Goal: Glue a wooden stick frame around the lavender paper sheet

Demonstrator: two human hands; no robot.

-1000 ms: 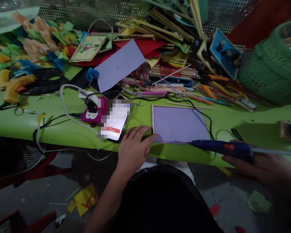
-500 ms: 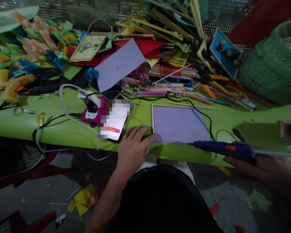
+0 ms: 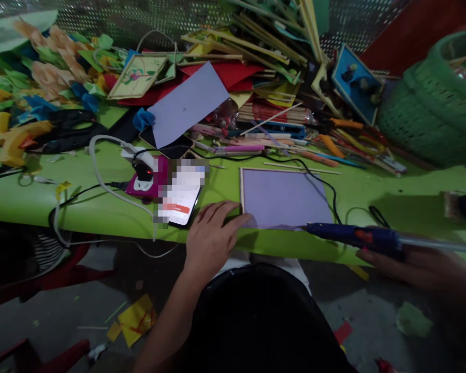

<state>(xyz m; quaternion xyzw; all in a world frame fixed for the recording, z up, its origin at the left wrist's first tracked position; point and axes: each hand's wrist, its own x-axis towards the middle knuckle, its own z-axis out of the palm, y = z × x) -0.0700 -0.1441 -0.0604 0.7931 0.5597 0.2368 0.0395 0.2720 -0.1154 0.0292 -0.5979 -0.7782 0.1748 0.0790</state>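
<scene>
A purple sheet of card (image 3: 287,198) lies flat near the table's front edge, with thin wooden strips along its left and far sides. My left hand (image 3: 213,228) rests with fingers outstretched at its lower left corner, the thumb on that corner. In my right hand (image 3: 415,264) is a blue glue gun (image 3: 353,237) with a glue stick (image 3: 438,244) out of its back. The gun's nozzle points left and meets the card's near edge. Part of my right hand is dark and blurred.
Left of my hand lie a lit phone (image 3: 184,202) and a magenta power strip (image 3: 147,181) with cables. A black cord (image 3: 330,191) crosses the card's right corner. Behind are sticks, pliers (image 3: 345,124), a purple sheet (image 3: 190,106), a yellow glue gun (image 3: 17,137) and a green basket (image 3: 435,103).
The glue gun's nozzle has slid slightly left along the card's near edge. My left hand stays at the corner. The whole view has shifted a little.
</scene>
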